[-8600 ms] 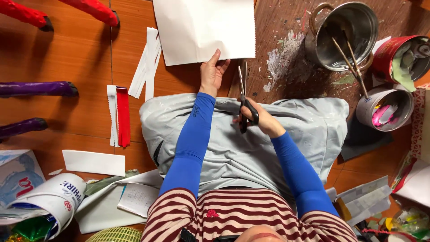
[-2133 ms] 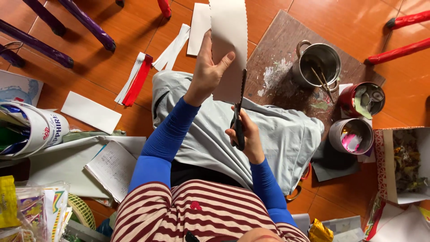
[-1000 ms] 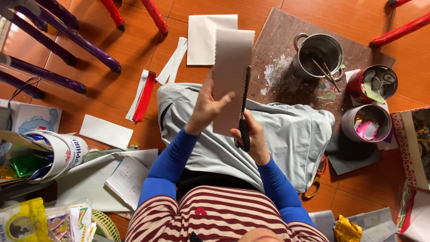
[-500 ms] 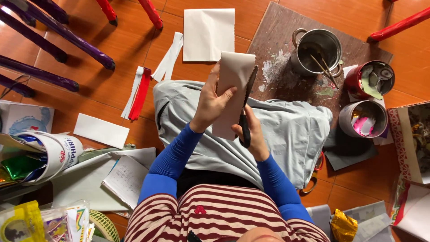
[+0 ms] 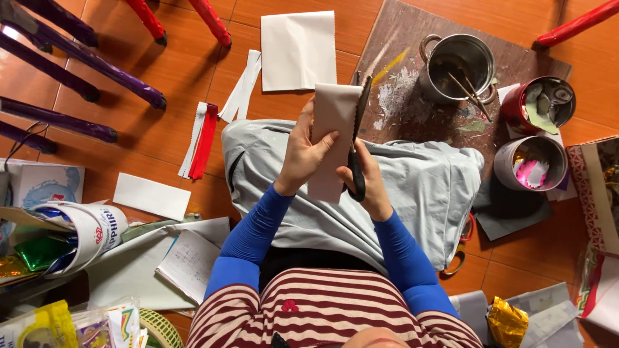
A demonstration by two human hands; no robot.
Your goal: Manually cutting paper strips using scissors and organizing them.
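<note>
My left hand (image 5: 304, 154) grips a folded strip of white paper (image 5: 331, 138) and holds it upright above my lap. In my right hand (image 5: 365, 175) are black-handled scissors (image 5: 356, 145), their blades running up along the strip's right edge. Both hands are close together over my grey trousers (image 5: 412, 187). A larger white sheet (image 5: 298, 50) lies flat on the orange floor beyond my knees.
White and red paper strips (image 5: 201, 138) lie to the left, near purple and red chair legs (image 5: 97, 61). A metal pot (image 5: 458, 64) and two tins with scraps (image 5: 532, 161) stand on a brown board (image 5: 400, 96) at right. Papers, packets and a second pair of scissors (image 5: 459, 248) lie about me.
I have lifted the strip off the floor and drawn it toward me, so it appears shorter. The scissors stay along its right edge. The large sheet was left on the floor.
</note>
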